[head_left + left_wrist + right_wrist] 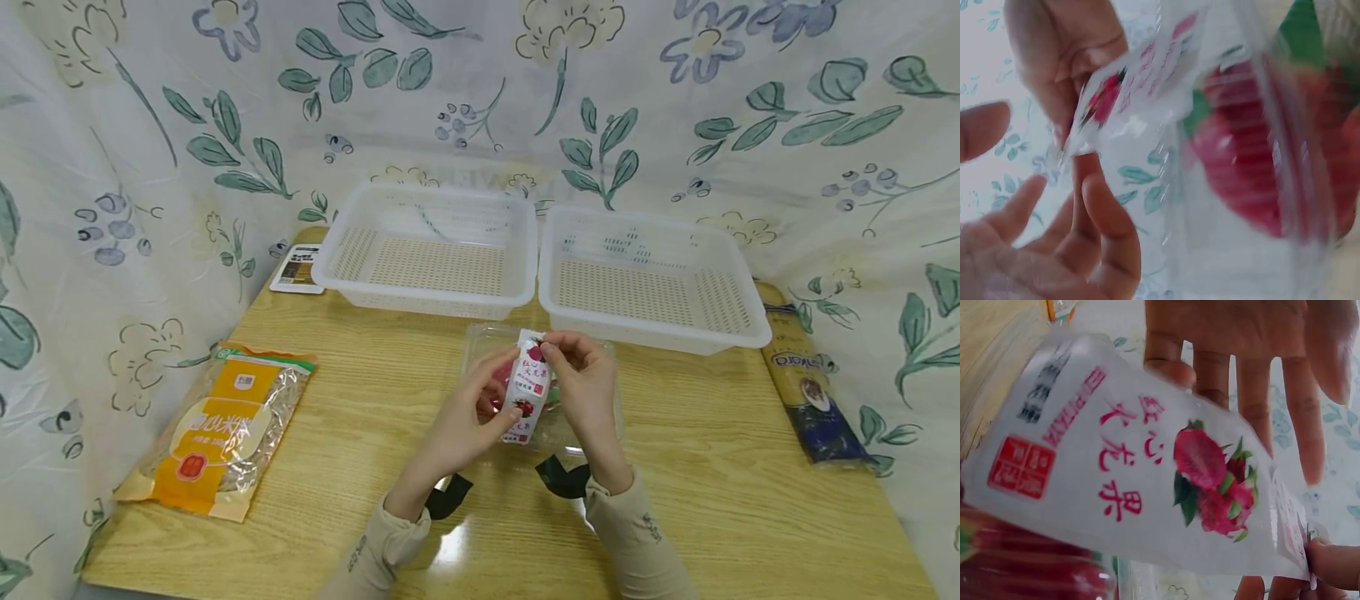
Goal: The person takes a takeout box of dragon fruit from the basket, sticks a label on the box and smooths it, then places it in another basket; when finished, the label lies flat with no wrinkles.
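Note:
A white label strip [527, 375], printed with pink dragon fruit and red lettering, is up over a clear plastic box [470, 346] on the table. My right hand [581, 375] pinches its upper end between thumb and fingers. Relaxed and spread, the fingers of my left hand [472, 404] lie by the strip's left edge, the thumb across it in the head view. Inside the box shows a red dragon fruit [1235, 150] with green tips. The right wrist view shows the strip bent between its two printed panels.
Two white perforated baskets [420, 304] [652, 329] stand side by side at the back. An orange food bag [217, 429] lies on the left, a small black-and-white packet [295, 271] behind it. On the right is a long blue-and-gold pasta bag [813, 392]. A flowered curtain [480, 83] surrounds the table.

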